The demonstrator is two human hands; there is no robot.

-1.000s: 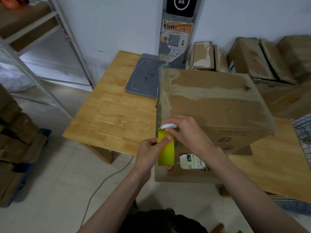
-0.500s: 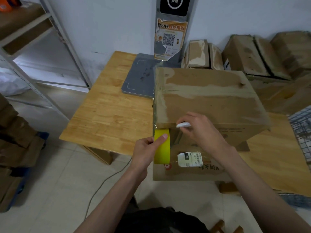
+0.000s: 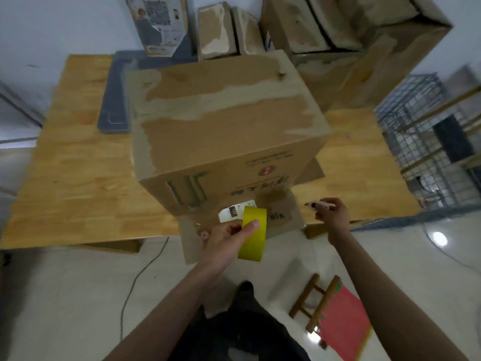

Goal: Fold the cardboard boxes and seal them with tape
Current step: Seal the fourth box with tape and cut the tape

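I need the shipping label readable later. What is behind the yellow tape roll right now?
Behind the yellow tape roll, held in the left hand, the white label on the cardboard box shows only its left part; the roll covers the rest.

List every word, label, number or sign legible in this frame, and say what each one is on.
Nothing reads with certainty.
Brown cardboard box, front face: green printed characters, a small red logo and a line of small print, all blurred.
White sticker label on the box: dark block with digits, too blurred to read.
Handwriting beside the yellow tape roll: unclear.
Poster with QR code on the wall: blurred.
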